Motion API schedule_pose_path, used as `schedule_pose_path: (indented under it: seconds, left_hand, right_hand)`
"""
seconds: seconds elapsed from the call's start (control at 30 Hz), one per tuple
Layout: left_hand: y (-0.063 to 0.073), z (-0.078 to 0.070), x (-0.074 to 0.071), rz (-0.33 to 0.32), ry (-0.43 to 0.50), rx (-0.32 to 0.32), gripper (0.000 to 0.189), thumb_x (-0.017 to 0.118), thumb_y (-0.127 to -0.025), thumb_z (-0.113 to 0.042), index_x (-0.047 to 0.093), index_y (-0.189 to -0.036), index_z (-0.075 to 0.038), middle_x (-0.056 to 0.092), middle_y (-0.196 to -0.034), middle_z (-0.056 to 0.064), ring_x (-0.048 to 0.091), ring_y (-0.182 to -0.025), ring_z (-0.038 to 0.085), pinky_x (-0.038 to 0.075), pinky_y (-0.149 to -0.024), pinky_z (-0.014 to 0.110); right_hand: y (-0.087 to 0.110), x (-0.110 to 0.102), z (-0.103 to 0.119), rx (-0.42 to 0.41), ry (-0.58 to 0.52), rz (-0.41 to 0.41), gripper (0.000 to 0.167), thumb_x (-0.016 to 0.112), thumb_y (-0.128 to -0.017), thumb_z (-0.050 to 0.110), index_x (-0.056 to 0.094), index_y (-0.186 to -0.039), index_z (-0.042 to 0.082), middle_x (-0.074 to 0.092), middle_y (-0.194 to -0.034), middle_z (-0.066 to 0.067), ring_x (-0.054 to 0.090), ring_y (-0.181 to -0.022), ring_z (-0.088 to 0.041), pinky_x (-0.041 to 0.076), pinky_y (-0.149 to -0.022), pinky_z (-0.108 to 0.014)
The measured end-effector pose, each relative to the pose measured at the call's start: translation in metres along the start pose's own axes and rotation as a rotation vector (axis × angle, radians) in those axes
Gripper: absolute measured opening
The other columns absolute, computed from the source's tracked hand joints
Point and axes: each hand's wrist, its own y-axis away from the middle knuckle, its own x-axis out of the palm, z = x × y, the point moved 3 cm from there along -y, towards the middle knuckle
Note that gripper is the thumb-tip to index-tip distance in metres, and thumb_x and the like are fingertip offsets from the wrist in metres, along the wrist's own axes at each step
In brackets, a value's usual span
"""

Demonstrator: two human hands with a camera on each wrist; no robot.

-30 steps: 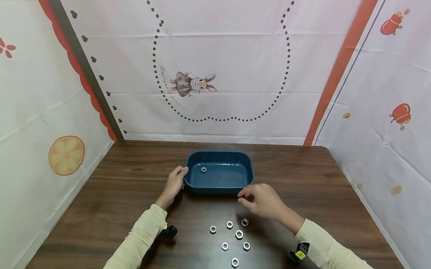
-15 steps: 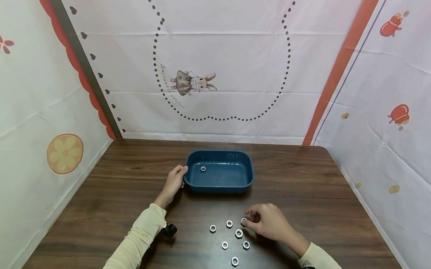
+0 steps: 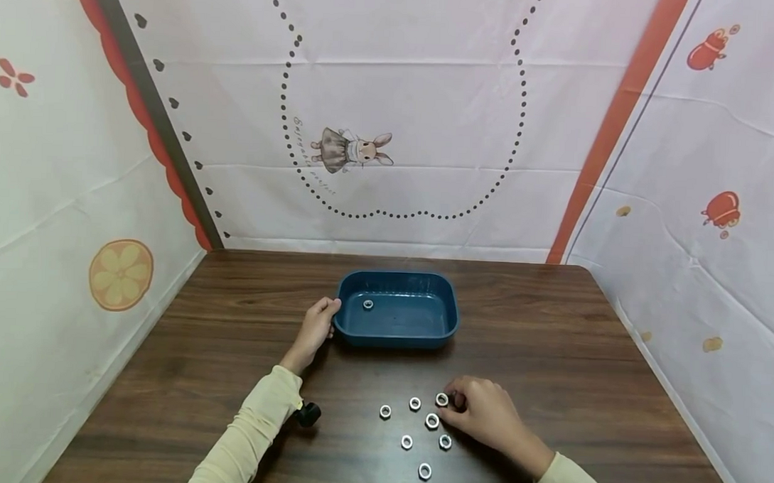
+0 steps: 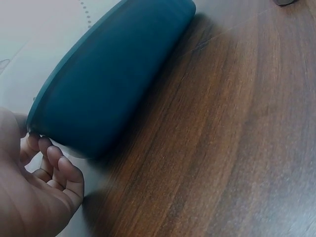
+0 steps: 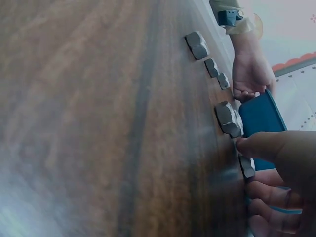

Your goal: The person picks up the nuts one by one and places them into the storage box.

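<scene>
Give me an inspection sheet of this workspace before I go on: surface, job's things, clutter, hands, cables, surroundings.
Surface: brown wood-grain table.
Job's things: blue tub, upright on the table; one small nut inside, toward its left; seven loose nuts outside it, nearer the person.
Clutter: nothing seen.
Left hand: grips the tub's left end.
Right hand: thumb and fingers curled about one outer nut; cannot tell whether it is lifted.
Cables: nothing seen.
Surroundings: printed white cloth on three sides, rabbit picture at the back.
</scene>
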Motion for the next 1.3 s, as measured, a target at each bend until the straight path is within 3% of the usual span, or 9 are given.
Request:
schedule_pose_path:
  seconds: [0.17,0.4,0.5,0.83,1.07,1.3]
  left_hand:
    - [0.002,-0.005,0.0,0.039,0.014,-0.019,0.035,0.049,-0.11,-0.032,0.056,-0.1,0.001,0.045,-0.077,0.002,0.045,-0.07,0.018,0.041,-0.063,0.029]
    - [0.019,-0.032,-0.001,0.077,0.003,-0.033,0.029,0.046,-0.111,-0.024,0.054,-0.094,-0.002,0.046,-0.077,0.004,0.046,-0.071,0.021,0.043,-0.067,0.033]
    - [0.02,-0.036,-0.001,0.077,-0.005,-0.035,0.03,0.045,-0.111,-0.023,0.054,-0.095,0.001,0.046,-0.077,0.004,0.046,-0.071,0.02,0.043,-0.067,0.032]
    - [-0.001,-0.003,-0.001,0.041,-0.006,0.018,0.038,0.045,-0.111,-0.035,0.052,-0.1,0.001,0.042,-0.077,0.002,0.044,-0.069,0.019,0.042,-0.064,0.03]
    - [0.001,0.001,0.0,0.035,0.005,0.02,0.037,0.044,-0.111,-0.033,0.05,-0.098,0.001,0.039,-0.075,0.003,0.042,-0.069,0.021,0.042,-0.063,0.029]
    - [0.001,0.002,0.002,0.029,0.013,0.021,0.036,0.045,-0.111,-0.032,0.049,-0.099,0.002,0.039,-0.076,0.003,0.043,-0.069,0.019,0.043,-0.065,0.029]
  right_hand:
    - [0.001,0.003,-0.001,0.021,0.012,-0.024,0.024,0.089,-0.075,0.038,0.072,-0.083,0.024,0.048,-0.066,0.019,0.042,-0.058,0.004,0.038,-0.053,-0.022]
    - [0.001,0.007,0.0,0.063,0.015,-0.036,0.024,0.09,-0.075,0.034,0.068,-0.078,0.025,0.047,-0.066,0.02,0.042,-0.057,0.003,0.036,-0.051,-0.022]
    - [0.0,0.007,0.0,0.07,0.01,-0.04,0.024,0.089,-0.074,0.032,0.067,-0.078,0.025,0.049,-0.066,0.019,0.042,-0.057,0.004,0.037,-0.052,-0.022]
    - [-0.005,-0.006,-0.01,0.051,-0.1,-0.022,0.021,0.087,-0.079,0.029,0.067,-0.077,0.024,0.052,-0.066,0.019,0.045,-0.057,0.006,0.041,-0.055,-0.019]
    - [-0.025,-0.039,-0.015,0.023,-0.135,0.005,0.015,0.084,-0.084,0.025,0.07,-0.083,0.02,0.055,-0.067,0.017,0.049,-0.06,0.004,0.045,-0.056,-0.021]
    - [-0.061,-0.073,-0.016,-0.037,-0.153,-0.005,0.014,0.083,-0.087,0.027,0.072,-0.086,0.018,0.058,-0.071,0.012,0.053,-0.064,-0.002,0.047,-0.057,-0.023]
